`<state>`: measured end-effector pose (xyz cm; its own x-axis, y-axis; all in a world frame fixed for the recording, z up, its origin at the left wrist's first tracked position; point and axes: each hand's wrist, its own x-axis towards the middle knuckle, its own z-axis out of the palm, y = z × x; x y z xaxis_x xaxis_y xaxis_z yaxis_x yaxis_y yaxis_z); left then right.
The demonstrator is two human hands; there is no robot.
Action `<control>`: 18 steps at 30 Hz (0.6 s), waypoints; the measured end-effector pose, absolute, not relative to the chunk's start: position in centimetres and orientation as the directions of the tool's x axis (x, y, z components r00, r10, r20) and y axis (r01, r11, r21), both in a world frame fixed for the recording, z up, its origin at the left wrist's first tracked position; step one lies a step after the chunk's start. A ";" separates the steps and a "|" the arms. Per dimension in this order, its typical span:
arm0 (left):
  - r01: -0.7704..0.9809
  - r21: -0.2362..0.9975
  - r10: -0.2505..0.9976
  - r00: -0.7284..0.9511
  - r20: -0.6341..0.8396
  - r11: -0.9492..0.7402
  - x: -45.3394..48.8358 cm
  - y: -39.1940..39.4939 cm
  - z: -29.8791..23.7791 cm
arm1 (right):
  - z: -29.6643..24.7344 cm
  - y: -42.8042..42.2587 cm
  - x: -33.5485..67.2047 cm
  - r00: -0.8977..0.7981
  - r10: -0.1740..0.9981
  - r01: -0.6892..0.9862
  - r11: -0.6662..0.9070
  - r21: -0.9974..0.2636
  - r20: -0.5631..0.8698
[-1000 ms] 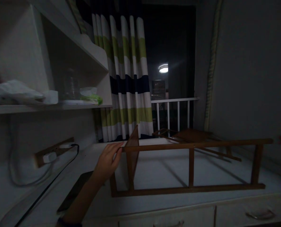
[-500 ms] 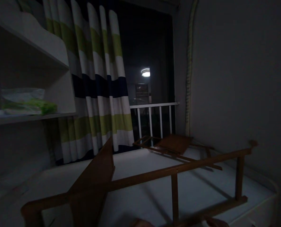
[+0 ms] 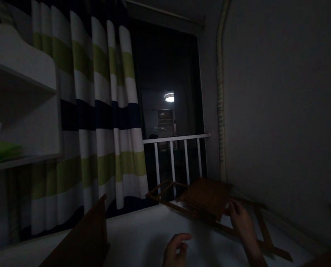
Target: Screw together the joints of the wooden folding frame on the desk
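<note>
A brown wooden frame (image 3: 182, 209) with crossbars lies on the white surface by the window railing. Its flat wooden panel (image 3: 207, 193) tilts up from it. My right hand (image 3: 240, 220) is at the panel's right edge, fingers curled together against it. My left hand (image 3: 176, 248) hovers over the white surface, fingers bent and apart, with nothing in them. A second brown wooden panel (image 3: 84, 237) stands at a slant at the lower left, its lower part cut off by the picture's edge. Dim light hides finer detail.
The white surface (image 3: 129, 237) runs below the window. A striped curtain (image 3: 104, 141) hangs behind it, beside a white railing (image 3: 176, 138). At the left a white shelf (image 3: 23, 161) holds a green package (image 3: 2, 150). A wrapped pipe (image 3: 220, 111) runs down by the right wall.
The view has swung up and to the right. The nearer wooden frame has mostly dropped out of view. My hands have come up into view, the right one reaching the far frame's panel.
</note>
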<state>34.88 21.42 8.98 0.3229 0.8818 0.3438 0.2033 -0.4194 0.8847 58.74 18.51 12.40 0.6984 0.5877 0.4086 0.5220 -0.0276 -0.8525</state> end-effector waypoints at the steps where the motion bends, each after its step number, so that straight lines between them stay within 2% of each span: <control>1: 0.190 0.886 0.878 0.328 0.349 -0.423 35.7 22.1 9.3 | 12.9 19.2 59.5 0.703 0.585 0.501 -0.004 -0.865 0.405; 3: 0.185 0.894 0.883 0.326 0.337 -0.409 36.9 23.5 9.8 | 13.6 20.5 60.7 0.732 0.531 0.462 0.074 -0.884 0.427; 5: 0.164 0.913 0.898 0.309 0.313 -0.374 37.9 24.9 10.0 | 14.1 21.4 61.6 0.805 0.400 0.421 0.137 -0.896 0.439; 8: 0.096 0.944 0.924 0.255 0.284 -0.316 39.4 27.1 10.0 | 14.5 22.3 62.8 0.910 0.235 0.306 0.175 -0.936 0.341; 10: 0.064 0.952 0.928 0.253 0.274 -0.299 40.6 28.3 9.9 | 14.8 22.5 63.3 0.929 0.236 0.240 0.207 -0.948 0.286; 14: 0.069 0.935 0.901 0.300 0.314 -0.349 43.0 29.2 9.4 | 15.5 22.4 63.4 0.924 0.318 0.127 0.265 -0.956 0.211; 18: 0.194 0.909 0.880 0.387 0.274 -0.368 44.8 29.6 7.5 | 14.2 23.3 64.7 0.893 0.429 0.120 0.070 -0.990 0.139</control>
<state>44.83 29.62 7.52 0.3870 0.8804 0.2740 0.1942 -0.3683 0.9092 64.72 23.25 14.17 0.8926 0.4289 0.1389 0.1205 0.0699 -0.9903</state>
